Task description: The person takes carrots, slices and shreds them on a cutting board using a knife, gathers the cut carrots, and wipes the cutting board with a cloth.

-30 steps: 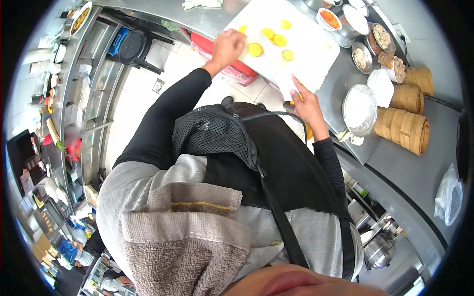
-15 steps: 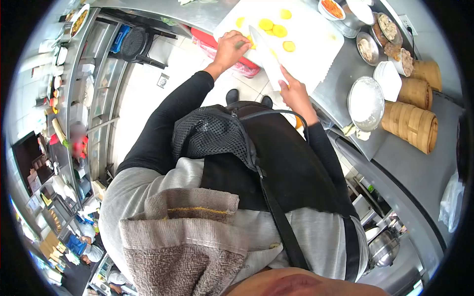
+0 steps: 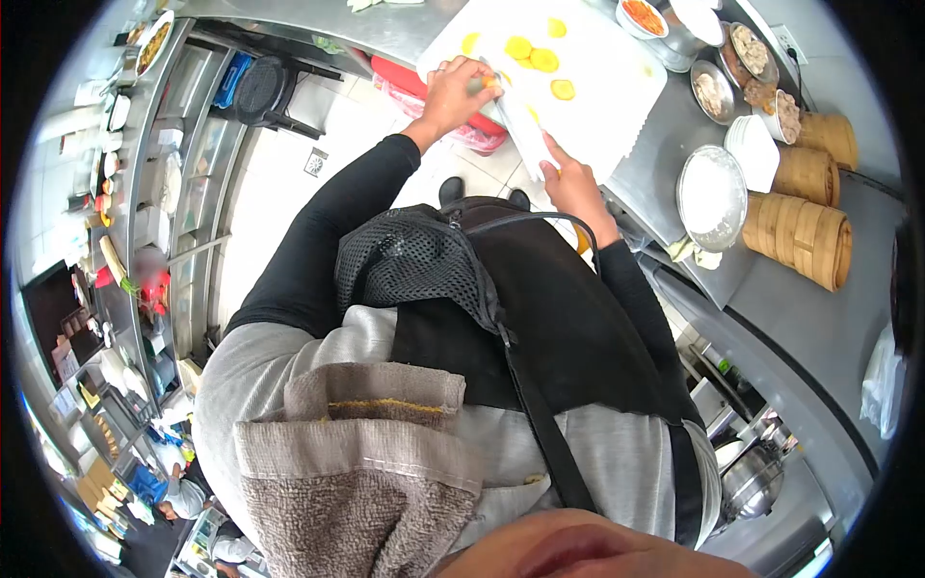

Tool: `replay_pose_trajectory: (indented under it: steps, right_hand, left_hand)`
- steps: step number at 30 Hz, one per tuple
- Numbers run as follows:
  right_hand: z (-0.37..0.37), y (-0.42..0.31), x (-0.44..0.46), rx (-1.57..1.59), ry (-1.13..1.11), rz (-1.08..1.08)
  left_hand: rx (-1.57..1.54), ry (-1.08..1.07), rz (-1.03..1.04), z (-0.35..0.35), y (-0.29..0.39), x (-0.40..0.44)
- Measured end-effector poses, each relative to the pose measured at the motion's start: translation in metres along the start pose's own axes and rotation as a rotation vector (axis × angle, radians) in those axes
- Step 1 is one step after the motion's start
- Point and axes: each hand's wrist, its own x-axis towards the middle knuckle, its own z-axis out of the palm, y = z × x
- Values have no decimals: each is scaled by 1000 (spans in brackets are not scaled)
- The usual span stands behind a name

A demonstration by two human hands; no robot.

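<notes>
On the white cutting board (image 3: pixel 602 106) lie several orange-yellow carrot slices (image 3: pixel 544 60). My left hand (image 3: pixel 453 98) is at the board's near left edge, fingers curled around a small carrot piece (image 3: pixel 490 83). My right hand (image 3: pixel 575 185) grips the handle of a kitchen knife (image 3: pixel 525 130), its blade angled up and left so that the tip end is beside the carrot piece. Fingers hide most of the handle and part of the piece. Whether the blade touches the carrot, I cannot tell.
Right of the board are a bowl of orange shreds (image 3: pixel 643 16), a metal bowl of white powder (image 3: pixel 712 197), stacked white dishes (image 3: pixel 752 154) and bamboo steamers (image 3: pixel 798 239). A red bin (image 3: pixel 400 75) stands under the counter edge. A black stool (image 3: pixel 265 89) is at left.
The knife has drawn back toward me, its tip now lower beside the left fingers. The left hand has shifted slightly, and more of the carrot piece shows.
</notes>
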Motion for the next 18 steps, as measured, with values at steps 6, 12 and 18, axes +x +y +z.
replay_pose_trajectory:
  steps: [6, 12, 18]
  right_hand:
    - [-16, -3, 6, 118, 61, -13]
    - [-28, 10, -8, 86, 93, 30]
    - [-20, 17, -10, -419, 234, -153]
  left_hand:
    - [83, 24, -145, -4, -41, 19]
    - [-51, 56, -4, 6, -20, 6]
    - [-72, 212, -3, -5, -5, 30]
